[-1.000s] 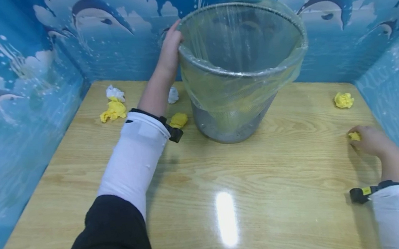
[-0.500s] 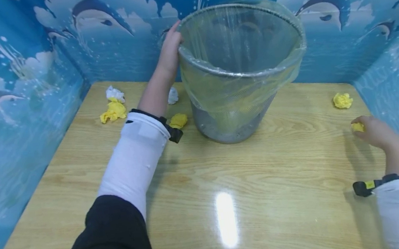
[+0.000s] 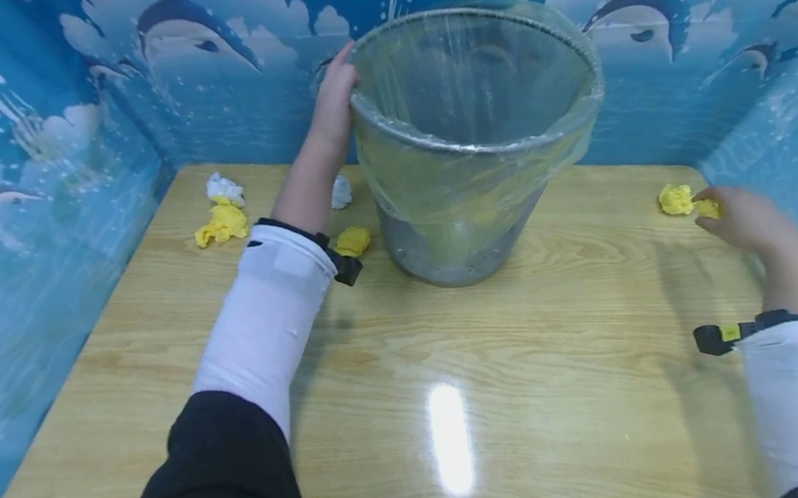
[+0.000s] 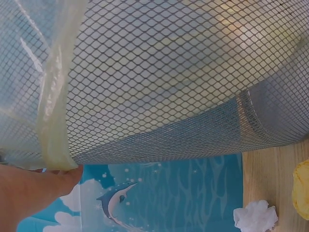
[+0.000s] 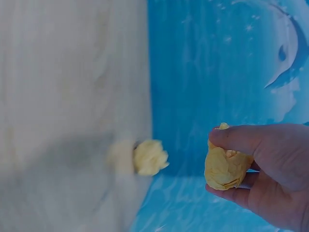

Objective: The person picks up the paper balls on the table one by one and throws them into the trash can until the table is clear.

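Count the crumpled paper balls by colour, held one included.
Yellow paper balls: 4, by the far left wall, by the left wrist, at far right on the table, and one held in the right hand's fingers.
White paper balls: 2, and.
Total: 6

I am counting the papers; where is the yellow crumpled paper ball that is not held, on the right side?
In the head view, the loose yellow crumpled paper ball lies on the wooden table near its far right corner, just left of the right hand.
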### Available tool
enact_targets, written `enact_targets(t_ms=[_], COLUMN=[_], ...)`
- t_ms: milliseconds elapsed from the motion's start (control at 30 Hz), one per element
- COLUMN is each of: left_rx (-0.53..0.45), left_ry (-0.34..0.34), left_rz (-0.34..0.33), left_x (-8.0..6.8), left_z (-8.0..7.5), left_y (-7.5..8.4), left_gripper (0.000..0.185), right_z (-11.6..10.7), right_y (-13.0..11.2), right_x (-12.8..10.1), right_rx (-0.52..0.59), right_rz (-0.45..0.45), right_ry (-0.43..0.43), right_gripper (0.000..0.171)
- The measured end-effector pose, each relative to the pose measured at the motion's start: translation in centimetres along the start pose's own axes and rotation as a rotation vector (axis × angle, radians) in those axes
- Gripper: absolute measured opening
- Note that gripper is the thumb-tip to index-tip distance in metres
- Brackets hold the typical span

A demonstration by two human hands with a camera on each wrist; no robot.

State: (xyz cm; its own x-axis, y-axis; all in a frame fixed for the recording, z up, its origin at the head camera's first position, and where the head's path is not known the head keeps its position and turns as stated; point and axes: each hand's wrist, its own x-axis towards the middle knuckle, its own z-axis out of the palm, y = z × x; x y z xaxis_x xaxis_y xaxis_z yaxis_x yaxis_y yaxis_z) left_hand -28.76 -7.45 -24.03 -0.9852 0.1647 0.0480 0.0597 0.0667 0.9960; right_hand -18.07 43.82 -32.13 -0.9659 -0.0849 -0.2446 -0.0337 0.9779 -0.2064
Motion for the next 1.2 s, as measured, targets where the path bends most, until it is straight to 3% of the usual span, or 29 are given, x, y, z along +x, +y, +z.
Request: enact_targets(t_ms=[233,467,767,1200], left_rx=[-0.006,0.004,0.010,0.008], left_ry=[-0.001,0.006,-0.001,-0.002], left_rz=[-0.001,0.008,0.009,-0.002], left_x=[0.0,-0.2,-0.1,0.0], left_z=[0.0,-0.2,-0.1,-0.1], left_y=[-0.1,-0.2,-0.1,0.0], left_gripper=[0.061,0.061,0.061,0.062], right_z=[-3.2,-6.2,-9.1,-12.0], right_y=[-2.8,-5.8,-9.1,-15.3], right_x=[1.0,1.6,2.2,1.9], right_rx=[-0.008,-0.029,-0.050,-0.038], right_rz=[0.022,-0.014,0.027,-0.084], right_ry=[0.044,0.134,0.195,0.362], right_gripper=[0.052,0.048,0.053,0.051])
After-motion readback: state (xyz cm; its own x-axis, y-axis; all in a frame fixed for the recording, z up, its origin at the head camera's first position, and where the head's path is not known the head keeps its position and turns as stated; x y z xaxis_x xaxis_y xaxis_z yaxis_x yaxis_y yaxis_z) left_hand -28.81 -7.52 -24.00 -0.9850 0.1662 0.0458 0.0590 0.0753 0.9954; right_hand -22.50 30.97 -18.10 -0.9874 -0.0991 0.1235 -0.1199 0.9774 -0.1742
